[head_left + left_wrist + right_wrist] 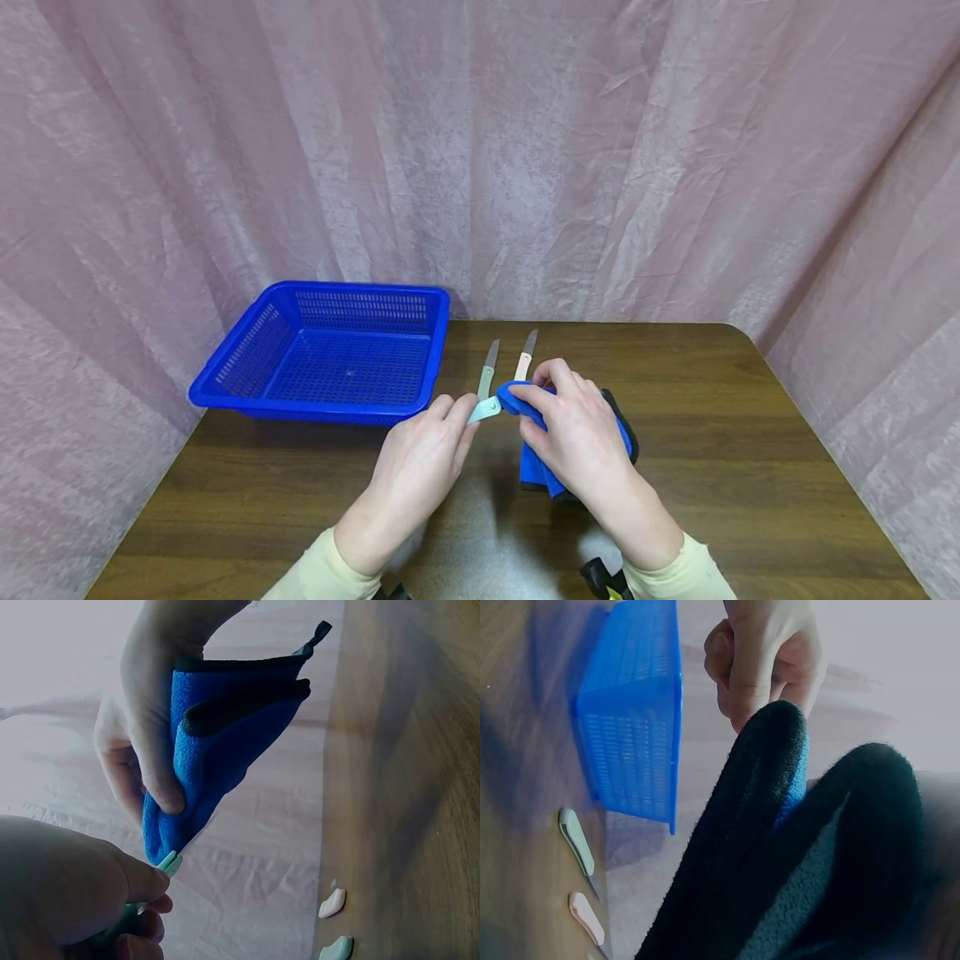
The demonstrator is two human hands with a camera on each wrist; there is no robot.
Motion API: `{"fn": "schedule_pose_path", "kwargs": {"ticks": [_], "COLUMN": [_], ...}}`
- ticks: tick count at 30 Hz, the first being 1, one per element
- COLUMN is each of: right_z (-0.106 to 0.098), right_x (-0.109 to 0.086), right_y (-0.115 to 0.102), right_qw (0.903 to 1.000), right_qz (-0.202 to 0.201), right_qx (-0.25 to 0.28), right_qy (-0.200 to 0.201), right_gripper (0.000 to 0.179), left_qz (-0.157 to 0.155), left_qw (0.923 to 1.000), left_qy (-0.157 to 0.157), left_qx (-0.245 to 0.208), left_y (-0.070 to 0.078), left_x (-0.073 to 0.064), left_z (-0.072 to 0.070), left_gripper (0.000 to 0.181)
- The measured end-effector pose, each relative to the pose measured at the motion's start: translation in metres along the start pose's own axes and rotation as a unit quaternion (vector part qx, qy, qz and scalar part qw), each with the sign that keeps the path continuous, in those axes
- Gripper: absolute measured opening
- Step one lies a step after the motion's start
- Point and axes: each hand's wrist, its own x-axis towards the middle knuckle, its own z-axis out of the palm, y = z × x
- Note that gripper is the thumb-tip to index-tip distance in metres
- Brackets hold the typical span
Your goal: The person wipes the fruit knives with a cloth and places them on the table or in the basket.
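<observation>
My left hand grips a pale mint knife by its handle. The far end of this knife meets a folded blue cloth with black edging, which covers its blade. With thumb and fingers my right hand pinches the cloth around that end. In the left wrist view, the loose part of the cloth fans out above the table. Beyond the hands lie a knife with a sage-green handle and one with a cream-pink handle, their blades pointing away from me.
A blue perforated plastic basket stands at the back left of the brown wooden table, close to my left hand. Pink curtains hang behind the table and along its sides. A black object shows by the right sleeve.
</observation>
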Motion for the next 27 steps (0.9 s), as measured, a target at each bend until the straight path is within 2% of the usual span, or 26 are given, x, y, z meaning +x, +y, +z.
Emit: {"fn": "schedule_pose_path", "kwargs": {"ticks": [19,27], "right_z": [-0.0002,-0.0035], "right_x": [0.0,-0.0001], "right_y": [0.0019,0.0077], "right_qw": [0.9999,0.9996], "right_qz": [0.008,0.027], "right_qx": [-0.008,-0.004], "right_qy": [-0.005,-0.004], "right_gripper": [0.032,0.032], "left_qz": [0.011,0.006], "left_qw": [0.9999,0.9999], "left_qy": [0.003,0.0], "left_qx": [0.01,0.008], "left_y": [0.0011,0.0008], "left_x": [0.0006,0.0012], "left_z": [-0.0002,-0.0015], "left_gripper": [0.031,0.032]}}
